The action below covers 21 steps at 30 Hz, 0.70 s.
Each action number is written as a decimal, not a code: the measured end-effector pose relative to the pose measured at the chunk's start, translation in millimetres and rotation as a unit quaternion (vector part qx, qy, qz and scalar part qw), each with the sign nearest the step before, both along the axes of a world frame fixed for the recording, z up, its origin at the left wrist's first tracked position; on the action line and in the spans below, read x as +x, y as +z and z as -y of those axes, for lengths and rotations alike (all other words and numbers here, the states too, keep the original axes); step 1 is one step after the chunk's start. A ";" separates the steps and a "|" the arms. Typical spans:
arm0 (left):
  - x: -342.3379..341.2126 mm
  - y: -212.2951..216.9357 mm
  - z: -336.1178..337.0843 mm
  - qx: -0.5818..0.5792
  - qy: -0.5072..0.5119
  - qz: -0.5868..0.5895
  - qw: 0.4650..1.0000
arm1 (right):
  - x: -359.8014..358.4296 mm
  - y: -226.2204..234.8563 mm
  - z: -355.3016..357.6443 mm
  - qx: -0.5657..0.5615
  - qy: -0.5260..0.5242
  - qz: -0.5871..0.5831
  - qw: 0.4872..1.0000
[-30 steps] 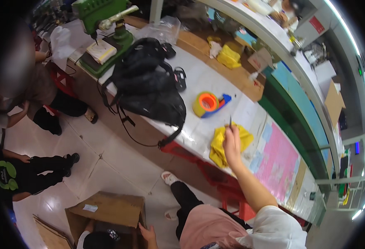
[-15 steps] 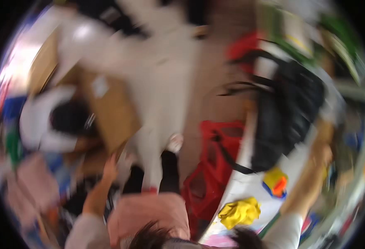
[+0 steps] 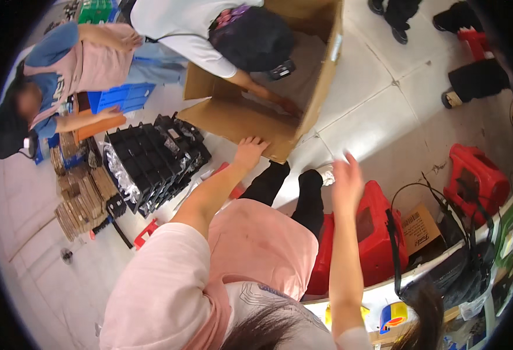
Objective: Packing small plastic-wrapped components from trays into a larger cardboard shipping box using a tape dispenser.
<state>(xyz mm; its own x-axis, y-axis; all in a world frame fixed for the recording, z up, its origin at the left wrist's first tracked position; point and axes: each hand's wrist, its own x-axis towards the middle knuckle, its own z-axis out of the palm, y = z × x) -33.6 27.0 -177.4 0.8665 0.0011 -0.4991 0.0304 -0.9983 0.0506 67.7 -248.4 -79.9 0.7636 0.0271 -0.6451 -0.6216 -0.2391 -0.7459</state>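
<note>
A large open cardboard box (image 3: 320, 76) stands at the top middle, its inside facing up. My left hand (image 3: 251, 153) grips the edge of its near flap (image 3: 233, 119), fingers bent over the cardboard. To the right of the box, my right hand (image 3: 348, 181) is raised in the air over the red plastic crates, its fingers loosely apart and slightly blurred, holding nothing. A co-worker in a white shirt and dark cap leans over the box. That person's hand (image 3: 288, 106) reaches inside it, and what it touches is hard to make out.
Black stacked trays (image 3: 145, 160) and flattened cardboard (image 3: 84, 201) lie at the left, near another person in a pink apron. Red plastic crates (image 3: 379, 227) stand beside a white table (image 3: 373, 312) holding a yellow-blue tape roll (image 3: 393, 315) and a black bag (image 3: 452, 280).
My view has turned toward the left, bringing the box to the top middle. My right hand has come away from the table by the black bag. My left hand stays at the box.
</note>
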 end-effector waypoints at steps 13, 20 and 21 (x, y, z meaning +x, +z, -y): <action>-21.6 -8.1 -68.4 -0.037 0.029 -0.022 0.999 | 14.0 -153.3 -117.8 -0.061 0.050 0.074 0.994; -78.2 -24.0 -90.0 0.041 0.090 0.098 0.990 | -30.4 -143.0 -114.3 0.008 -0.047 -0.074 0.996; -90.2 -31.4 -90.0 0.033 0.099 0.098 0.990 | -30.5 -141.3 -112.7 0.006 -0.044 -0.083 0.996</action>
<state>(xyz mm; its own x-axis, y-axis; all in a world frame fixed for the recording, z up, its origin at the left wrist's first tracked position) -123.7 117.0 -208.8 0.9262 0.2073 -0.3149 0.2219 -0.9750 0.0108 37.3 -135.7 -221.2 0.6464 -0.0269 -0.7626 -0.7548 -0.1688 -0.6339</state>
